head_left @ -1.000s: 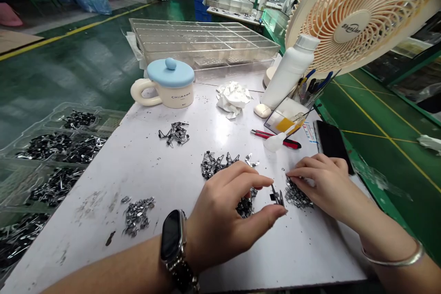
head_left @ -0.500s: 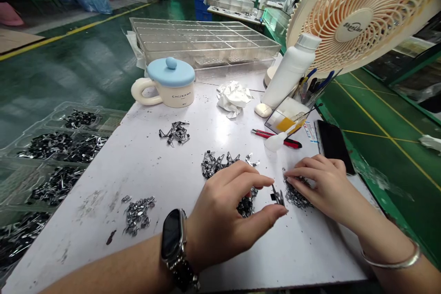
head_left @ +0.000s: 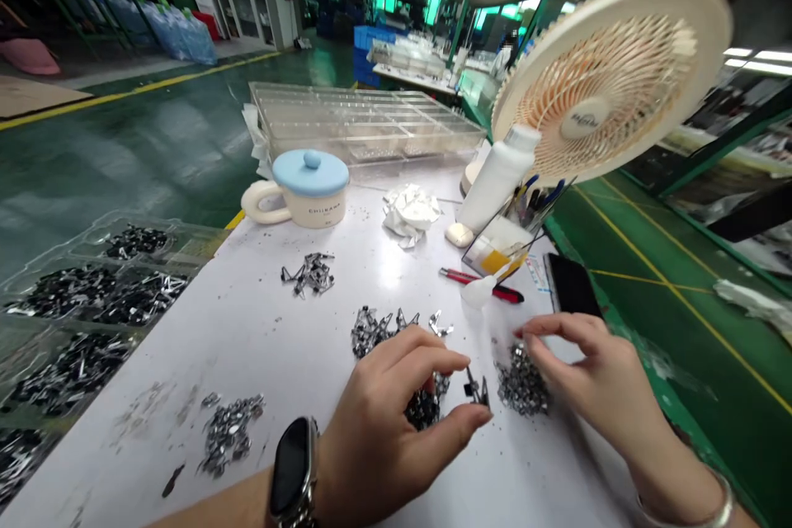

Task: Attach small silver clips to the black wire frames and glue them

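Note:
My left hand (head_left: 393,421), wearing a watch (head_left: 292,462), pinches a small metal clip (head_left: 476,389) with a black piece on it between thumb and index finger. My right hand (head_left: 597,367) hovers over the right edge of a pile of tiny metal parts (head_left: 523,384), its thumb and fingertips pressed together. Whatever lies in that pinch is too small to make out. Behind and partly beneath my left hand sits a heap of metal clips (head_left: 370,330), some of it hidden by the fingers.
Farther back lie more clips (head_left: 309,274); loose metal pieces (head_left: 228,429) are at lower left. Around the table stand a lidded mug (head_left: 313,194), crumpled tissue (head_left: 412,214), a white bottle (head_left: 498,177), a red pen-like tool (head_left: 507,294), a phone (head_left: 572,285) and a fan (head_left: 612,91). Trays of clips (head_left: 80,293) stand left.
My right hand has lifted off the pile of tiny parts, its fingertips now pinched. My left hand still grips the clip. The camera view has tilted upward.

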A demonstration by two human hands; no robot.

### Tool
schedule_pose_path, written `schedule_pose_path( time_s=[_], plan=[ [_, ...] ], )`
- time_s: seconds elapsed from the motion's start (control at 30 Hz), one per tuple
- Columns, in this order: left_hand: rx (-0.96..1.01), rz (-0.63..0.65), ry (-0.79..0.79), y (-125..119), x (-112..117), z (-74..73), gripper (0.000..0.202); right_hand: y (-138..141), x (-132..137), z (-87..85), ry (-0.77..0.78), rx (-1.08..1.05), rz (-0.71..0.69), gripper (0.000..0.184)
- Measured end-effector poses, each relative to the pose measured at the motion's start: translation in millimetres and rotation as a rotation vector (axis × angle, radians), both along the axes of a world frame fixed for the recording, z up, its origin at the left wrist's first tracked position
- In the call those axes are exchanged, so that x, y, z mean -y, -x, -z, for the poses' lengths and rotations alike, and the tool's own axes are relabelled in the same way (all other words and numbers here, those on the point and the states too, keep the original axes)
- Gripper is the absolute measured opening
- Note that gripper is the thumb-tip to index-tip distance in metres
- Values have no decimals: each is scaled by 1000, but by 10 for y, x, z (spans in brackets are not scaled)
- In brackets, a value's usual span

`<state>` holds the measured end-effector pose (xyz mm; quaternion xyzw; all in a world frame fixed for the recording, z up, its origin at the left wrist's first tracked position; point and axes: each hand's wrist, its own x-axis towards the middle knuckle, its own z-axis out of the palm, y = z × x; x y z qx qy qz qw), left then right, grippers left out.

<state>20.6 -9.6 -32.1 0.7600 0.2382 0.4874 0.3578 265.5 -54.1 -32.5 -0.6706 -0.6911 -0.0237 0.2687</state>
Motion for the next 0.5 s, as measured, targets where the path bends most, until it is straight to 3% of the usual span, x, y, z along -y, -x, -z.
schedule_pose_path(
  time_s=[0.17,0.27,0.37,0.5],
  plan=[
    [35,-73,-1,21,-2,-20,18,220,-1,-305,-84,-177,-228,2],
    [39,-113,-61,49,-3,13,21,377,-23,-420,-137,-342,-348,11],
    [8,-145,-142,82,-2,39,23,478,-16,-435,-167,-430,-375,15],
    [-33,-203,-239,84,2,18,22,531,32,-320,-178,-599,-365,17]
  ],
)
